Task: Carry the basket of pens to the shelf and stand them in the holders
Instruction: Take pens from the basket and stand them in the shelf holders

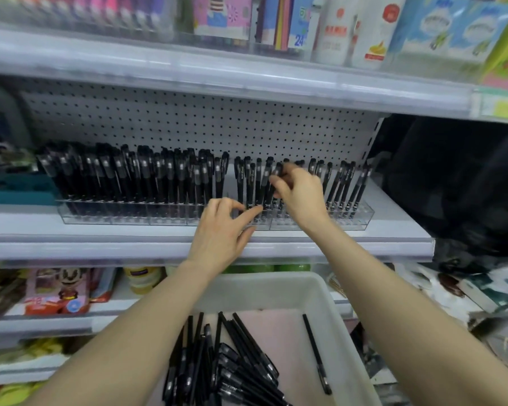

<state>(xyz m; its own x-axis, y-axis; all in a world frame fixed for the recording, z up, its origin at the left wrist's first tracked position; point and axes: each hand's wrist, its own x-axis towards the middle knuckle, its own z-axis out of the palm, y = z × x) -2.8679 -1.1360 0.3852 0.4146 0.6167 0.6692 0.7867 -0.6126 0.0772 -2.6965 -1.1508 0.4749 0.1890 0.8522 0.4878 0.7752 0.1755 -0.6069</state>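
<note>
A clear plastic holder (361, 218) runs along the middle shelf (100, 247), with several black pens (147, 177) standing upright in it, packed at the left and sparser at the right. My right hand (298, 190) pinches a black pen (272, 183) that stands in the holder near its middle. My left hand (222, 230) rests at the holder's front wall, its fingers touching the clear plastic just left of that pen. Below, a white basket (320, 294) holds several loose black pens (235, 358) lying flat.
A pegboard backs the middle shelf. The upper shelf (217, 80) overhangs close above the pen tops. A teal box (18, 191) sits left of the holder, and dark bags (458, 186) hang at the right. Packaged goods (59, 291) fill the lower shelf.
</note>
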